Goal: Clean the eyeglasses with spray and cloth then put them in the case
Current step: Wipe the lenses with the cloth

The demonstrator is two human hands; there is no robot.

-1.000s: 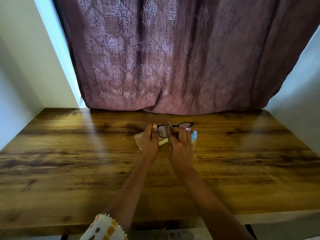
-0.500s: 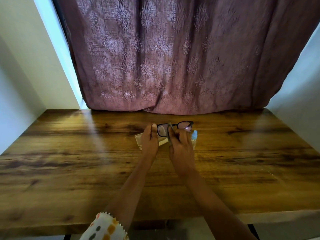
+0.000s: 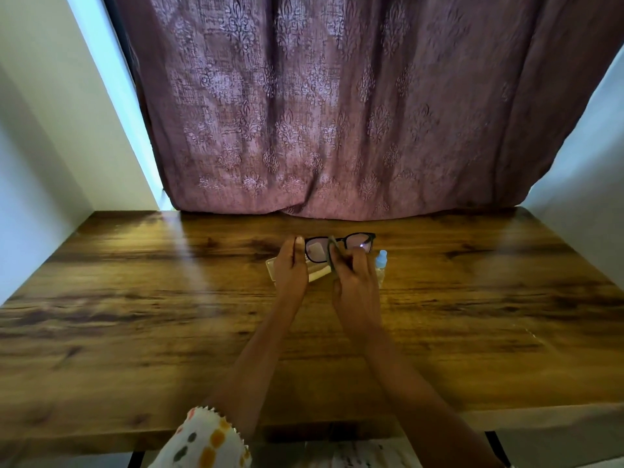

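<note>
The patterned sleeve (image 3: pixel 206 440) covered the left forearm at the near edge, and both forearms ran across the wooden tabletop (image 3: pixel 135 315) toward 12 o'clock. The left hand (image 3: pixel 292 268) gripped the 9 o'clock end of the eyeglasses (image 3: pixel 363 243), with the thumb raised against the frame end and the other fingers hidden behind it. The right hand (image 3: pixel 354 282) lay just beside it at 3 o'clock, its fingers (image 3: pixel 356 261) curled and pinching the grey cloth (image 3: pixel 332 253) onto the lens nearer the left hand, close to the bridge. The eyeglasses were held off the tabletop at 12 o'clock of both hands, long axis running 9 to 3 o'clock, and the 3 o'clock lens was uncovered. The right hand was the nearer to that lens, so the next wipe probably required the cloth to travel toward 3 o'clock along the frame. The pale case (image 3: pixel 270 266) lay on the tabletop directly beneath the hands and appeared open. Its interior was largely hidden, and the eyeglasses were above it, not in it. The blue-topped spray bottle (image 3: pixel 381 258) stood upright at 2 o'clock of the right hand. A patterned curtain (image 3: pixel 337 113) hung at the far edge.
</note>
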